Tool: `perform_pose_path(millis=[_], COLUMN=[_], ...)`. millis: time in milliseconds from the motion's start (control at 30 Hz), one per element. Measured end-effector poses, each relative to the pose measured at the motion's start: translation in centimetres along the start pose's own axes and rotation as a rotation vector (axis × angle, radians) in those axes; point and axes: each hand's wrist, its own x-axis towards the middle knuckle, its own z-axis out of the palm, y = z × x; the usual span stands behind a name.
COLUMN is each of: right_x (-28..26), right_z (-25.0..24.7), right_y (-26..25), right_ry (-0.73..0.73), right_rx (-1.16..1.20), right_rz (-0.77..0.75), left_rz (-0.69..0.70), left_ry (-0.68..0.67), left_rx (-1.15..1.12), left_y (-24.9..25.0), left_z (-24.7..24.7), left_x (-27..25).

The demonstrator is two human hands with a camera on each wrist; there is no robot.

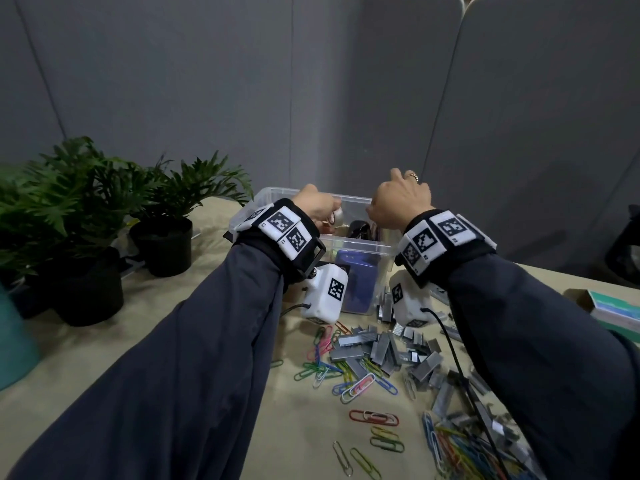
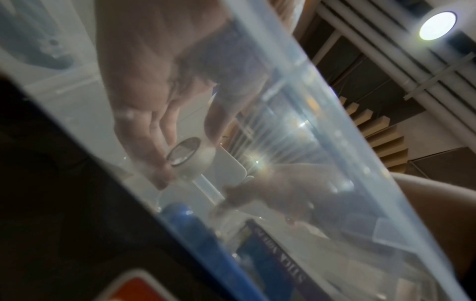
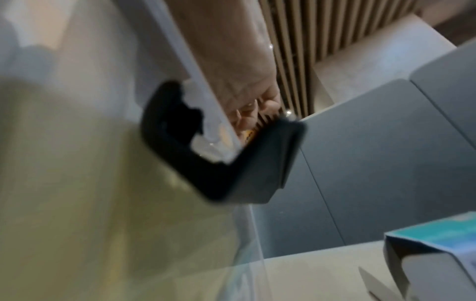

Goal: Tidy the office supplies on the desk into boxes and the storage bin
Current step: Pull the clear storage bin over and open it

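Tape roll [image 2: 189, 157], pinched in your left hand [image 1: 317, 206] grip above the storage bin [image 1: 360, 247] on the table, should go down gently beside the stapler while your right hand [image 1: 398, 202] (grip hidden, cannot tell) steadies the rim.

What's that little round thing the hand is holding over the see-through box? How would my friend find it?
Look for the clear plastic bin at the back of the desk, beside the potted plants. The left hand hovers over it, its fingers pinching a small roll of tape. It's the only whitish ring there.
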Motion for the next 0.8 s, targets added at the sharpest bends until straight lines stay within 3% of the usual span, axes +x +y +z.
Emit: perform_pose_path(millis=[67,167,300,433,600,700,800], right_x=[0.3,0.1,-0.4,0.1,0.5,0.8,0.7], right_z=[-0.5,-1.5,-1.9,-0.8,-0.4,0.3,1.1], right_y=[0.4,0.9,0.9,0.1,-0.6,-0.9,-1.4], right_ry=[0.046,-0.053,-0.139,-0.031,-0.014,-0.096,-0.139], right_rx=[0.172,0.446,0.516,0.568,0.492,0.282,0.108], right_rz=[-0.046,-0.223,-0.33,-0.395,-0.388,-0.274,-0.251], left_rz=[0.012,0.022,0.025,0.036,0.008,-0.035,-0.081], left_ry=[-0.004,0.018,0.063,0.049,0.032,0.017,-0.036], left_rx=[-0.045,-0.153,-0.206,-0.157,-0.073,0.038,0.062], left_y=[0.0,0.2,0.3,0.2,0.3,0.6,1.0], left_z=[0.1,0.0,-0.2,-0.3,-0.4,-0.4,-0.2], left_x=[-0.2,-0.4,-0.7,-0.9,-0.8,-0.5,-0.6])
